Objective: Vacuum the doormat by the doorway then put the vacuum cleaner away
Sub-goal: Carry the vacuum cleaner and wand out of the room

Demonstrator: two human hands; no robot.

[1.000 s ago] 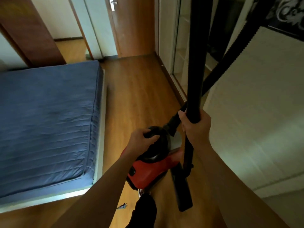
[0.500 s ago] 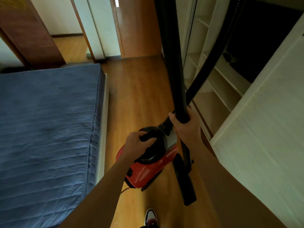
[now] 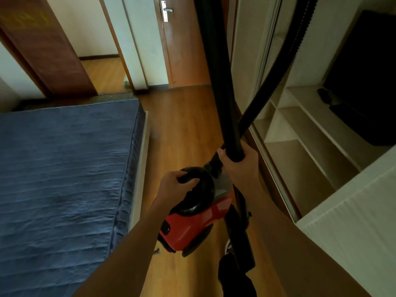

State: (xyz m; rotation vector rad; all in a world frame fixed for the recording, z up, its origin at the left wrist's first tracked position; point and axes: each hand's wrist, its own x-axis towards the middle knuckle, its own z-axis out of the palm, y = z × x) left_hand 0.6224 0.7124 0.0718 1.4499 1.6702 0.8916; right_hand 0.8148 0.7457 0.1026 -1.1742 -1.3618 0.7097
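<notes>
Vacuum cleaner, red plastic canister with black loop handle: apparently carried above the wooden floor, near centre.
Left hand fingers curl round the handle, bearing weight; right hand fingers wrap the black rigid wand, upright for clearance. Since earlier: grips unchanged; more of the white open-shelved wardrobe, right, is visible.

The bed fills the left side, with a strip of floor along its right edge. Over that strip, near the middle, sits the vacuum cleaner, with the left hand gripping the handle on top of it. Just to its right the tube stands upright in the right hand, and the hose rises right of the tube. Wardrobe shelves lie further right (their front open). A door stands at the floor's far end.
</notes>
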